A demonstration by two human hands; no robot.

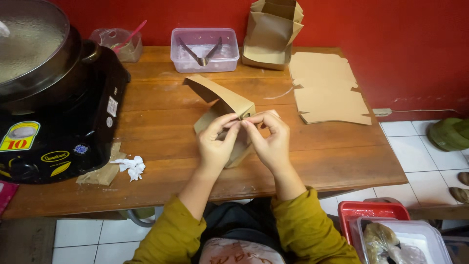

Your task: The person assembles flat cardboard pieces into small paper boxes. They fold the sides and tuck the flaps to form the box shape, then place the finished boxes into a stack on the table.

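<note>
I see both hands at the centre of the wooden tabletop (161, 132). The left hand (216, 144) and the right hand (271, 142) each pinch the same corner of a partly folded brown cardboard box (222, 100), fingertips meeting at the box's near right corner. The box rests on the tabletop, its open flap raised and slanting toward 11 o'clock.

At 12 o'clock from the box stands a clear plastic container (205, 49) with metal tongs (201, 53) inside. At 1 o'clock, a stack of folded boxes (271, 36) leans against the red wall. At 2 o'clock, flat cardboard blanks (327, 88) lie on the tabletop. At 9 o'clock sits a black cooker (63, 112) with a steamed-up lid. At 8 o'clock lies a crumpled white tissue (132, 166).
</note>
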